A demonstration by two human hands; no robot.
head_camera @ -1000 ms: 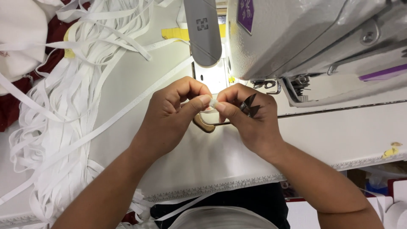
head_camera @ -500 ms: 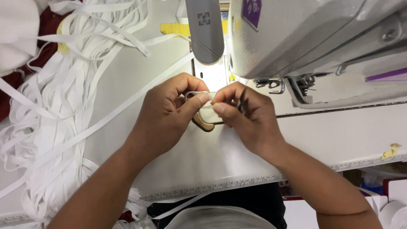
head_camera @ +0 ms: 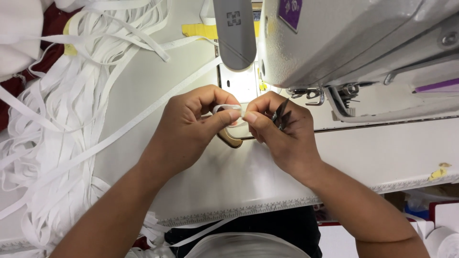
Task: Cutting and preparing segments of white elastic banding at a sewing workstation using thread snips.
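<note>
My left hand (head_camera: 189, 126) and my right hand (head_camera: 282, 131) meet over the white sewing table (head_camera: 239, 186), in front of the machine's needle area. Both pinch a small folded loop of white elastic band (head_camera: 228, 109) between thumb and fingers. My right hand also carries dark thread snips (head_camera: 280, 114) tucked against its fingers. A long strip of the same white elastic (head_camera: 119, 136) trails from the hands to the left. Under the hands sits the metal needle plate (head_camera: 235, 138).
A white sewing machine (head_camera: 344, 43) fills the upper right, with a grey arm (head_camera: 234, 33) above the hands. A big heap of white elastic strips (head_camera: 52, 114) covers the left side. Yellow tape (head_camera: 198, 31) is stuck on the table. The table's ruler edge (head_camera: 248, 210) runs near me.
Both hands stayed in place, shifting slightly. The fingers reworked the elastic end, and the small loop now stands more clearly between the two thumbs.
</note>
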